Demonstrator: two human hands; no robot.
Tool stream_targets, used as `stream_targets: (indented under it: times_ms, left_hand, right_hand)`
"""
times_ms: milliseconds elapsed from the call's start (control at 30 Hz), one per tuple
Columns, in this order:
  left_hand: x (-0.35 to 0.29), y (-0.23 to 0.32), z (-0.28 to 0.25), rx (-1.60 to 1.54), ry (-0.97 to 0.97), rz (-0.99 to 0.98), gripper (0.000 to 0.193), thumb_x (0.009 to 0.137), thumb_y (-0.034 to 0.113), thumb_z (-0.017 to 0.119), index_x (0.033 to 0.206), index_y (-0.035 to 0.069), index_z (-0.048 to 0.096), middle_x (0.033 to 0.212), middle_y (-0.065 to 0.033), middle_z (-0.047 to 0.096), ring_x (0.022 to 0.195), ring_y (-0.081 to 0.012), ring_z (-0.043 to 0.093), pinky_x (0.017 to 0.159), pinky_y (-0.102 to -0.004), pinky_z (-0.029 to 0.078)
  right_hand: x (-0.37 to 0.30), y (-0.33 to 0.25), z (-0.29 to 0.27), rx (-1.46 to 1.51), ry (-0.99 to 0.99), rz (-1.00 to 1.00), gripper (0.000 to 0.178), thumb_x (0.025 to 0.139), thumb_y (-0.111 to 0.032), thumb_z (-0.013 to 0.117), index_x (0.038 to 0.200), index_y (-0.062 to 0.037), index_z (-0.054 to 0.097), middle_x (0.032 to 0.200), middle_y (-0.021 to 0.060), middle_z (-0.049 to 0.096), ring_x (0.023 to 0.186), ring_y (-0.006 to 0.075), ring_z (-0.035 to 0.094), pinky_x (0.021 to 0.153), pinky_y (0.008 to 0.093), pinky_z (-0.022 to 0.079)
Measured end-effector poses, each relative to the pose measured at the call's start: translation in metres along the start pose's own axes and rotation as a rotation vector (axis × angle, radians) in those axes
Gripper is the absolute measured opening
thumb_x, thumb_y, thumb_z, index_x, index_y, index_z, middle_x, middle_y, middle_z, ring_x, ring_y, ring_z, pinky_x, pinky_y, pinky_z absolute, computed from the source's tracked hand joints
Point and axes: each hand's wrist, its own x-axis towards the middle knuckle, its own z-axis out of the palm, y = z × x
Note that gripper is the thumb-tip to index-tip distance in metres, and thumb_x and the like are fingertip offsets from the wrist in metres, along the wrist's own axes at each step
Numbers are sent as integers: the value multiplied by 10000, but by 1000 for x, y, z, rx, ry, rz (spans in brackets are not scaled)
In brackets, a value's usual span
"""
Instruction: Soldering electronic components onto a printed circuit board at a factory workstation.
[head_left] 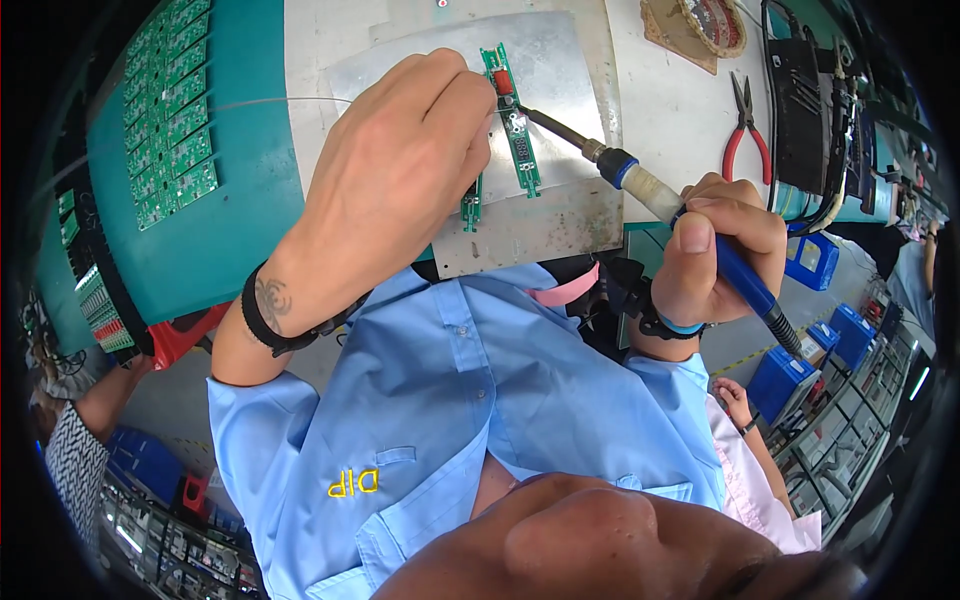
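Note:
My left hand (400,140) is closed in a pinch on a thin solder wire (275,101), which trails off to the left. Its fingertips are at the edge of a narrow green circuit board (522,160) with a red component and a dark display part. The fingers of my right hand (725,240) wrap around the blue grip of a soldering iron (648,188). The iron's dark tip reaches the board's middle, just below the red part; solder contact is too small to make out. A second narrow board (471,207) lies partly hidden under my left hand.
Under the boards is a metal plate (565,60). Red-handled pliers (747,140) lie at the right, below a round woven-looking holder (716,25). A panel of green circuit boards (170,120) rests on the green mat at the left. Other people's arms show at both sides.

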Motion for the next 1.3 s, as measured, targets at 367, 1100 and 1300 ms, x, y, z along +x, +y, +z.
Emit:
stream_targets:
  times_ms: [367,1100,1300]
  left_hand:
    - [0,1,-1,2,-16,18,210,737,-68,680,874,-9,531,856,-146,504,810,-343,558,696,-440,491]
    - [0,2,0,-3,11,1,197,747,-59,687,854,-3,531,838,-137,489,794,-331,557,687,-434,492]
    - [-1,3,-7,-5,31,-19,163,812,-100,689,919,-19,597,861,-111,565,706,-266,587,614,-350,492]
  right_hand:
    - [0,0,-1,-25,-2,-15,194,884,-119,707,890,22,574,728,143,623,613,183,554,610,327,492]
    - [0,-1,0,18,38,-16,180,885,-103,696,892,29,574,716,139,609,607,171,528,603,331,485]
    - [3,9,-7,88,153,-55,199,922,-113,698,910,48,582,795,156,629,618,140,494,610,323,472]
